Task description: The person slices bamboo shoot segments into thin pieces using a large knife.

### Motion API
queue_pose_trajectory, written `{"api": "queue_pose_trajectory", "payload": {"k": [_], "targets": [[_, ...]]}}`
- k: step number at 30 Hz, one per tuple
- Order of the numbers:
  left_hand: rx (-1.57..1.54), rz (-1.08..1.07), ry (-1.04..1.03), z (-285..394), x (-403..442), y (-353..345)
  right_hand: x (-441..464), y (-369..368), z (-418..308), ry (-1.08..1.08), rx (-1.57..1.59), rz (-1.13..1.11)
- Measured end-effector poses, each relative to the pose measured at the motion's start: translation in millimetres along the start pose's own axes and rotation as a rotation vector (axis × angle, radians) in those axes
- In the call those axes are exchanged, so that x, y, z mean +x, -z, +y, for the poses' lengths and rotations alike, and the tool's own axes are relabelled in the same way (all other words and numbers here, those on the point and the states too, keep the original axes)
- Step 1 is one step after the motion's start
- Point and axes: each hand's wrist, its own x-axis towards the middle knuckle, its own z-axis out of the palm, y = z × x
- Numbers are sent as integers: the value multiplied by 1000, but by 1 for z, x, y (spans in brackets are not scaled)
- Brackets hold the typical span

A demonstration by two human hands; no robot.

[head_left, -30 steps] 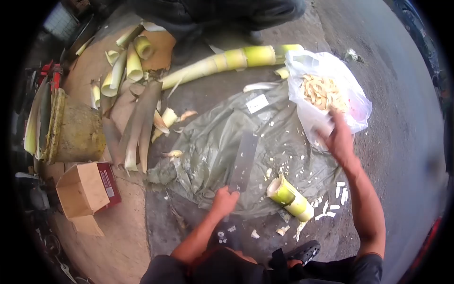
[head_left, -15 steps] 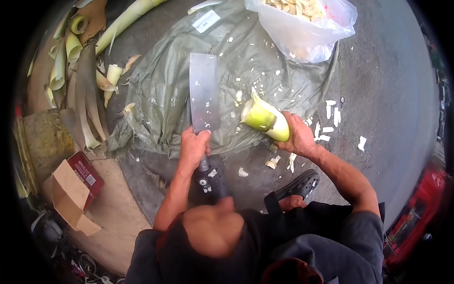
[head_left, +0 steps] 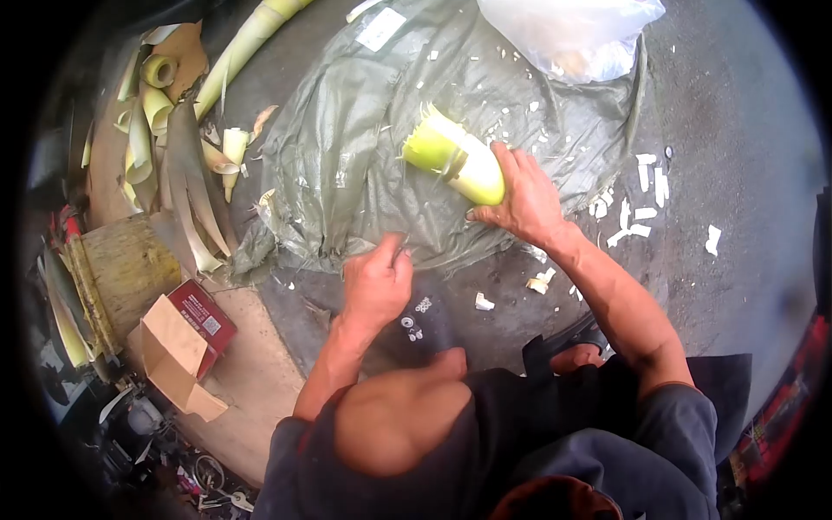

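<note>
My right hand [head_left: 530,198] is wrapped round the lower right end of a thick green-white stalk piece [head_left: 446,156], which is tilted over the grey-green plastic sheet [head_left: 329,147]. The stalk's frayed cut end points to the upper left. To the left and lower down, my left hand [head_left: 378,282] is closed in a fist at the sheet's near edge. The cleaver is barely visible there; its blade seems turned edge-on and cannot be made out clearly. Small white chips lie scattered round the stalk.
A white plastic bag [head_left: 581,39] stands at the top. Peeled husks [head_left: 143,139] and a long stalk [head_left: 247,52] lie at upper left, an open cardboard box [head_left: 178,355] at lower left. White strips [head_left: 644,178] lie at right.
My right hand has gone from the bag to the stalk piece and lifted it up and leftward. The cleaver blade, flat and broad before, has turned and hardly shows. The view has tilted down.
</note>
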Motion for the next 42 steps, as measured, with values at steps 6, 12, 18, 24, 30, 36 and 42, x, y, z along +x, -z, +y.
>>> {"api": "queue_pose_trajectory", "payload": {"k": [6,12,18,24,30,36,42], "targets": [[160,-68,15,10,-9,-3,1,-12,4,-78,97,23],[246,-58,22,22,-14,-2,2,-7,3,-103,122,-48],[393,-182,174,42,-12,6,2,-8,2,-93,98,-29],[525,-302,312,70,2,16,6,-12,5,-87,119,-28],[590,-362,409,92,34,10,4,-21,9,16,114,65],[559,-338,394,97,70,-13,5,-23,12,28,114,80],[506,-301,365,79,106,-48,6,-20,11,8,139,36]]}}
